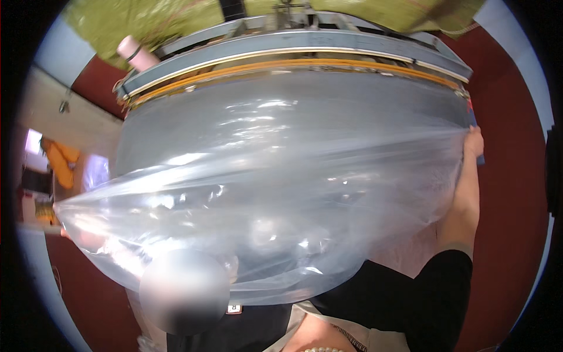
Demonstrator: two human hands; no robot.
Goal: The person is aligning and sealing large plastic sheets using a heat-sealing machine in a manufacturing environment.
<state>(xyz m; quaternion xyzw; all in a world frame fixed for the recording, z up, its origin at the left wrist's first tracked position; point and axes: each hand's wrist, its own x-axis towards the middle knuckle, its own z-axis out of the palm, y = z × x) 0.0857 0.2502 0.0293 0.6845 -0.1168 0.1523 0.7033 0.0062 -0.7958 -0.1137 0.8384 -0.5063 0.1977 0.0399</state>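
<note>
Stretching a clear plastic sheet point(281, 193) wide across a grey machine table point(293, 44), long axis running left to right, right hand point(471, 154) pinching its far right edge, left hand point(79, 237) blurred behind bunched film, grip unclear.

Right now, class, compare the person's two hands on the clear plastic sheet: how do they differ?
The right hand shows plainly at the plastic sheet's upper right edge; the left hand is only a blur behind the plastic. The right hand sits high, beside the metal frame; the left sits low, far from it. Both pull the sheet taut.
</note>
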